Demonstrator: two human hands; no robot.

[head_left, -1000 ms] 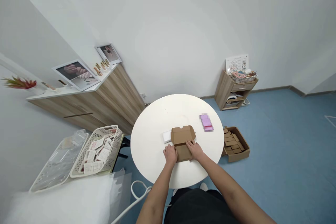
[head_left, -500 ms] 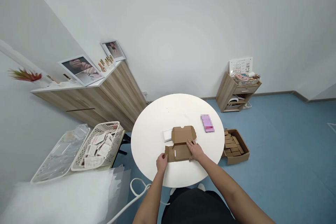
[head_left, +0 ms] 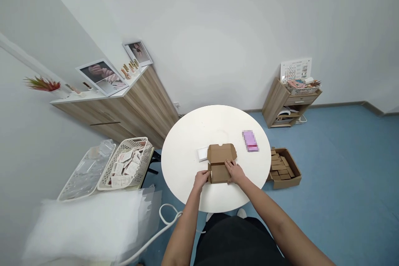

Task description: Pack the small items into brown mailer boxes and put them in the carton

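Note:
A brown cardboard mailer box (head_left: 222, 153) lies on the round white table (head_left: 179, 145), its lid laid back away from me. My left hand (head_left: 201, 179) is closed on the box's left side flap, which stands raised at the left edge. My right hand (head_left: 236, 171) rests with fingers spread over the right part of the box base. Just left of the lid lies a small white flat packet (head_left: 202, 154). A pixelated purple item (head_left: 250, 140) lies on the table farther right.
On the floor right of the table stands a carton (head_left: 288, 181) holding several folded cardboard pieces. To the left are a white basket (head_left: 104, 181) of packets and a tray with clear plastic (head_left: 90, 170). A white cable (head_left: 149, 244) runs near my left arm.
The left flap, lying out flat before, has been folded up by my left hand toward the box base. My right hand stays on the box. The camera view has shifted slightly.

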